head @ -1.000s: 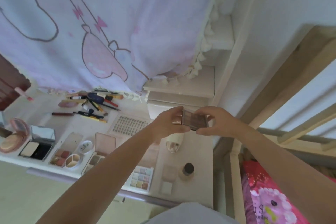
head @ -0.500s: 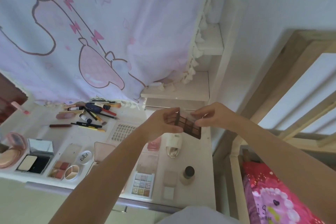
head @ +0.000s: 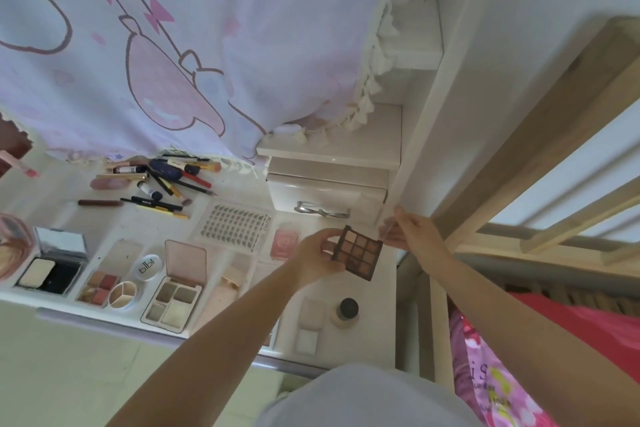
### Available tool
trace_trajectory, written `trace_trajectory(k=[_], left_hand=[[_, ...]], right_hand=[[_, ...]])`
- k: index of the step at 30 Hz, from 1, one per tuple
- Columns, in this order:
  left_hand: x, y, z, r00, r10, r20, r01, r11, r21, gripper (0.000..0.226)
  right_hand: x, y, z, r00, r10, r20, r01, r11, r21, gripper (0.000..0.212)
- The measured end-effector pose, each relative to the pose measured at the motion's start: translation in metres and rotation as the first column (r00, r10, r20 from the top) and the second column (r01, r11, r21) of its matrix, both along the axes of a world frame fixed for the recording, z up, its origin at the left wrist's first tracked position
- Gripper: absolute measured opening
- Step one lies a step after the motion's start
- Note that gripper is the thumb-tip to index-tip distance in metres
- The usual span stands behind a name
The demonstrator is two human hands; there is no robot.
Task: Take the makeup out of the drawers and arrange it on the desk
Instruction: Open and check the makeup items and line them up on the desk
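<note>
Below the drawer [head: 327,199], I note the left hand [head: 317,258] gripping the brown palette [head: 358,251] above the bench [head: 239,198]. Right hand [head: 412,230] pinches its clear lid [head: 389,227].

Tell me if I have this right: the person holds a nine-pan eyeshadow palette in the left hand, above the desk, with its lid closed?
Not quite. The head view shows the eyeshadow palette open, its nine brown pans exposed. The left hand holds its base above the desk, while the right hand pinches the clear lid swung open.
</note>
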State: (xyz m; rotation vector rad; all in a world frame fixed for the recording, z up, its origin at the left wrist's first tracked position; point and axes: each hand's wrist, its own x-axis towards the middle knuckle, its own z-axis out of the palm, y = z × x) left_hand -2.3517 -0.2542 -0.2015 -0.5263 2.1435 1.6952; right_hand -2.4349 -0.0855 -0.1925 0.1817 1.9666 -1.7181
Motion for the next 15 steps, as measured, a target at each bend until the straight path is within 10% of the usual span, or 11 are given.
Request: trace_trajectory(k=[15], left_hand=[[-0.011,0.019,-0.029,0.907,-0.342,0.245,0.421,0.755,-0.504,0.035]], right_hand=[[-0.015,-0.011,-0.048,0.991,0.013,0.132,-0.042,0.976,0.215,0.031]])
